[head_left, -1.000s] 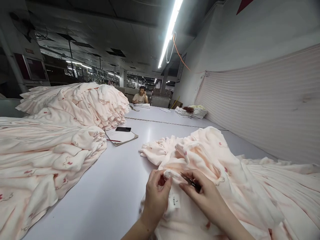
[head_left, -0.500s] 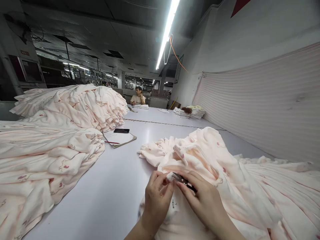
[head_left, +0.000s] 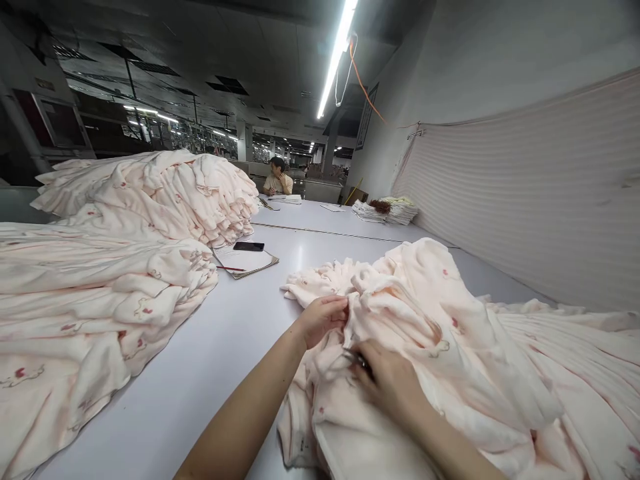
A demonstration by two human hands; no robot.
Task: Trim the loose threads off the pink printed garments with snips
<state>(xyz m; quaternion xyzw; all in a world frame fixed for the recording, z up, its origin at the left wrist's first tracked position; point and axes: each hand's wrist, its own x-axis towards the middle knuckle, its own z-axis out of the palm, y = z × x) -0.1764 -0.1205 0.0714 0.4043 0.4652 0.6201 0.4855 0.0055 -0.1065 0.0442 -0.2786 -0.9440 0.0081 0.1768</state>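
Note:
A pale pink fleece garment (head_left: 430, 320) with small red prints lies bunched on the white table (head_left: 230, 347) in front of me. My left hand (head_left: 323, 318) reaches forward and grips a fold of that garment, fingers closed on the cloth. My right hand (head_left: 387, 383) rests on the garment nearer to me, closed around small dark thread snips (head_left: 356, 359) whose tips poke out toward the left hand.
Two tall stacks of the same pink garments stand at the left (head_left: 90, 300) and back left (head_left: 155, 197). A clipboard with a phone (head_left: 249, 247) and a red pen lies between them. A seated person (head_left: 277, 184) is at the far table. Striped fabric (head_left: 530, 193) hangs along the right wall.
My left hand has let go of the labelled hem and reached forward to grab a fold farther up. The garment has been turned, hiding the label. My right hand lowered with the snips.

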